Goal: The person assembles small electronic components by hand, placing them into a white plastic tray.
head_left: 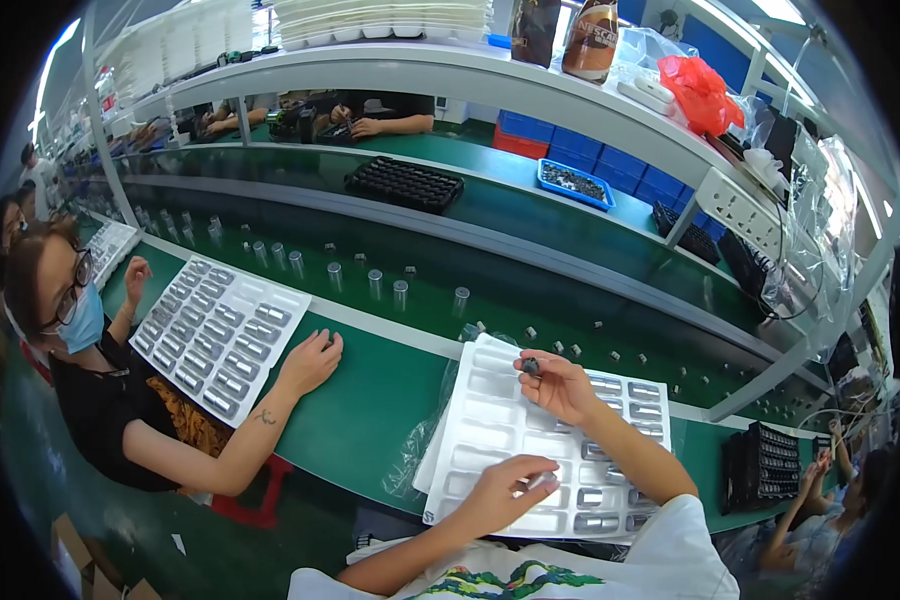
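Dark piece [531, 367] in the right hand [558, 388], silvery piece [541, 481] in the left hand [505, 492], over a white tray [482, 432]

A green worktable [360, 425] runs across the scene, with a dark green belt [520, 300] along its far side; above and beyond the belt stretches a white shelf [390, 57], loaded with stacked white trays [380, 20] and a red plastic bag [695, 95]; at the left sits a masked co-worker [90, 430], one hand beside another tray [288, 298] filled with cylinders.

The white tray lies directly before the person, clear plastic film [410, 465] at its left edge; silvery cylinders [597, 522] lie on their sides in its right-hand columns; other cylinders [335, 277] stand upright on the belt, and small pieces [530, 332] are scattered near them.

The left hand is low over the tray's middle, thumb and fingers nearly closed around the silvery piece, whose full shape is hidden; the right hand is farther up, its thumb and fingertips pinched together on the dark piece, which sits above the tray's upper compartments; whether either hand touches the tray I cannot tell.
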Motion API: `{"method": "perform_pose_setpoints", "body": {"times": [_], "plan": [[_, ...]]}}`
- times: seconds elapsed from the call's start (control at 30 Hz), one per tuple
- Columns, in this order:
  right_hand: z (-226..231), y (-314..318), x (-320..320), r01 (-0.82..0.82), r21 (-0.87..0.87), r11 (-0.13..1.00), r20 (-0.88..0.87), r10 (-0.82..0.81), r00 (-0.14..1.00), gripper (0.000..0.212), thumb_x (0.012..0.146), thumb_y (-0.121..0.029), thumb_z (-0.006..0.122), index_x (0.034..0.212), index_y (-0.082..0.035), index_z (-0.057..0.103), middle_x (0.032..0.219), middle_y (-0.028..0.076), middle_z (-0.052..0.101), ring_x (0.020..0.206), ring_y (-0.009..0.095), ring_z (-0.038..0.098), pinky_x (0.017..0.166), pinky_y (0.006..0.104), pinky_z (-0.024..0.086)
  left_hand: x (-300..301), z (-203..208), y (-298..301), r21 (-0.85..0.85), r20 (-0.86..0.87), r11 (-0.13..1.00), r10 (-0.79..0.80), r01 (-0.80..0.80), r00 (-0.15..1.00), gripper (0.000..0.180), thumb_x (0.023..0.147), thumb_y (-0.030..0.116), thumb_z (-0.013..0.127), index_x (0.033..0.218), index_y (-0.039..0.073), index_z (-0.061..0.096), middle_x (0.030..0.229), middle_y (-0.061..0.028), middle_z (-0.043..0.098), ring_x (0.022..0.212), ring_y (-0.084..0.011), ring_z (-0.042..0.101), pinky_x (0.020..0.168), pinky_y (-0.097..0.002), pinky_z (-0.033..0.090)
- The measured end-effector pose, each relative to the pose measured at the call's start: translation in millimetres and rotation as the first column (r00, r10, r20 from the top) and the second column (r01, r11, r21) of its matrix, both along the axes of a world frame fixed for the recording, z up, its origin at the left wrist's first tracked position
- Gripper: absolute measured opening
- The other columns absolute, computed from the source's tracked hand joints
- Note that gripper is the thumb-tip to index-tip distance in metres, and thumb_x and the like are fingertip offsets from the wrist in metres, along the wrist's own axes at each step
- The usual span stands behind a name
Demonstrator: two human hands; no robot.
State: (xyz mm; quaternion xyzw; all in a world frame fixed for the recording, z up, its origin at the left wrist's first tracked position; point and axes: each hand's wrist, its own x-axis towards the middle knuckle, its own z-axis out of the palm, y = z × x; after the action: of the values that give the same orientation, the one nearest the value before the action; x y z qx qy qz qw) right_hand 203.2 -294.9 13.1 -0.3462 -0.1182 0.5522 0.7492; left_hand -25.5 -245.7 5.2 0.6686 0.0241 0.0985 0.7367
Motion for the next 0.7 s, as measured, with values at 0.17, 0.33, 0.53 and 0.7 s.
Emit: {"method": "perform_pose_setpoints", "body": {"times": [0.17, 0.33, 0.53, 0.7], "plan": [[-24.6, -3.0, 6.8, -0.011, -0.008, 1.0, -0.063, 0.01, 0.998, 0.033, 0.093, -0.009, 0.061, 0.123, 0.004, 0.059, 0.107, 0.019, 0.068, 0.084, 0.021, 0.069, 0.077, 0.0298, 0.059, 0.1, -21.4, 28.6, -0.442, -0.07, 0.895, 0.035, -0.063, 0.997, 0.025, 0.096, 0.012, 0.064, 0.116, -0.002, 0.065, 0.105, -0.0082, 0.067, 0.094, -0.0128, 0.064, 0.083, -0.0277, 0.054], [-12.0, -20.0, -5.2, 0.016, -0.13, 0.991, 0.204, 0.011, 0.979, 0.027, 0.098, -0.015, 0.057, 0.119, 0.002, 0.06, 0.101, 0.015, 0.067, 0.078, 0.015, 0.065, 0.071, 0.028, 0.057, 10.7, -18.1, 43.1, -0.785, -0.109, 0.612, 0.016, -0.095, 0.994, 0.029, 0.099, 0.018, 0.06, 0.122, -0.001, 0.058, 0.118, -0.0096, 0.062, 0.096, -0.0203, 0.066, 0.086, -0.0327, 0.057], [1.6, -8.0, -11.7, -0.056, -0.121, 0.991, 0.188, 0.079, 0.979, 0.028, 0.1, -0.016, 0.054, 0.119, 0.005, 0.057, 0.1, 0.014, 0.067, 0.079, 0.015, 0.065, 0.072, 0.0286, 0.059, 0.7, -16.6, 51.5, -0.838, -0.106, 0.521, 0.139, -0.164, 0.984, 0.029, 0.1, 0.016, 0.057, 0.124, -0.002, 0.056, 0.119, -0.0103, 0.062, 0.102, -0.0231, 0.065, 0.091, -0.0348, 0.056], [5.0, -6.7, -18.7, -0.049, -0.183, 0.982, 0.253, 0.095, 0.963, 0.027, 0.101, -0.015, 0.054, 0.119, 0.005, 0.057, 0.098, 0.014, 0.067, 0.077, 0.014, 0.065, 0.072, 0.0273, 0.059, 2.3, -23.6, 55.3, -0.854, -0.106, 0.497, 0.126, -0.156, 0.986, 0.031, 0.1, 0.012, 0.057, 0.127, -0.001, 0.055, 0.116, -0.0103, 0.064, 0.108, -0.0234, 0.064, 0.095, -0.0342, 0.054]]}}
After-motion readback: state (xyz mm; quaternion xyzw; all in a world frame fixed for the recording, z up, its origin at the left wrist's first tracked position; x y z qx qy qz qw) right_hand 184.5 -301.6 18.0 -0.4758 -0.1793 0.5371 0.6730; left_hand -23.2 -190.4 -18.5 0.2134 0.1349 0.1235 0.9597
